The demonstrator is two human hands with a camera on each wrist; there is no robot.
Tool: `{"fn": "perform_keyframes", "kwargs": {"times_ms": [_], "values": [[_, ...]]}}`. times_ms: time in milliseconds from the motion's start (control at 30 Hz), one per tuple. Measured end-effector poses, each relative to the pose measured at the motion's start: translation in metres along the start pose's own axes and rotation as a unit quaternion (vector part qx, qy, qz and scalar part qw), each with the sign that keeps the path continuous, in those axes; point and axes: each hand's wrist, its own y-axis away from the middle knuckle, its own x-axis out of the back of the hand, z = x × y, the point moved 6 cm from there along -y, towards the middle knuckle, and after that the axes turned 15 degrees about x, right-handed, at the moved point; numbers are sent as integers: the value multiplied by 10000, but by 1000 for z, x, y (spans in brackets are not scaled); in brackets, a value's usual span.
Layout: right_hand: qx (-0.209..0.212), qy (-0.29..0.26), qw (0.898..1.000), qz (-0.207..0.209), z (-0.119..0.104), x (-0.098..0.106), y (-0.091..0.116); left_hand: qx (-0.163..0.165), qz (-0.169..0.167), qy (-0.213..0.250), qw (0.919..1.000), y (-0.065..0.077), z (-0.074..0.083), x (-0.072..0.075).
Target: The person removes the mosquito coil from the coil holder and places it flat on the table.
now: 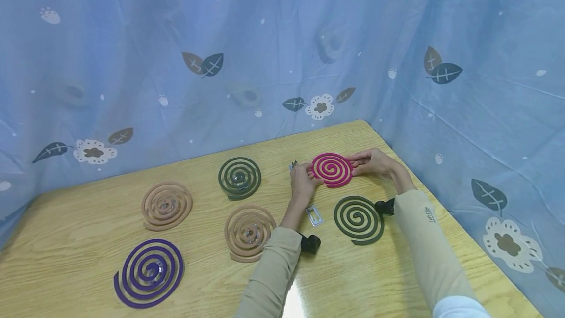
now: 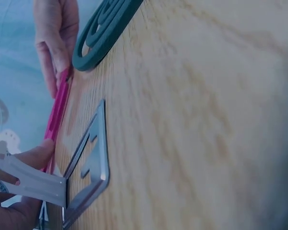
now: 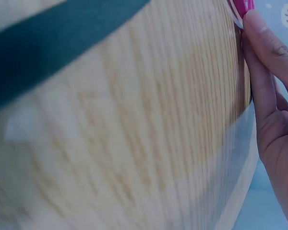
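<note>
A pink mosquito coil (image 1: 331, 168) is held level between both hands near the back right of the table. My left hand (image 1: 303, 180) pinches its left edge, and my right hand (image 1: 374, 162) pinches the right edge with thumb and fingers. In the left wrist view the coil (image 2: 57, 108) shows edge-on, close over the wood. A bent metal coil stand (image 2: 103, 153) rises beside the left fingers there. Part of another small metal piece (image 1: 293, 165) shows behind the left hand in the head view. Nearer the body lies a flat metal stand (image 1: 315, 215).
A dark green coil (image 1: 358, 218) lies below the right hand. Further left, on metal stands, are another green coil (image 1: 239, 177), two tan coils (image 1: 166, 205) and a purple coil (image 1: 152, 270). A blue patterned curtain (image 1: 265, 53) borders the wooden table (image 1: 353, 278) behind and on the right.
</note>
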Motion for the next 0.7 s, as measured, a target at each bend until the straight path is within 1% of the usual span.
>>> {"fn": "perform_keyframes", "kwargs": {"times_ms": [133,333,433,600,700], "values": [[-65,41,10000,-63,-3,0,1,-83,73,-86,9999,3,2,1],[-128,155,9998,-59,-7,0,0,26,139,-335,9993,4,3,-1],[-133,122,9998,-20,-9,-1,0,-32,141,-427,9990,6,4,0],[-81,-148,9998,132,-6,-1,5,-167,87,-365,9992,9,4,2],[15,-482,9984,294,-4,1,10,-403,61,-313,9987,12,8,4]]}}
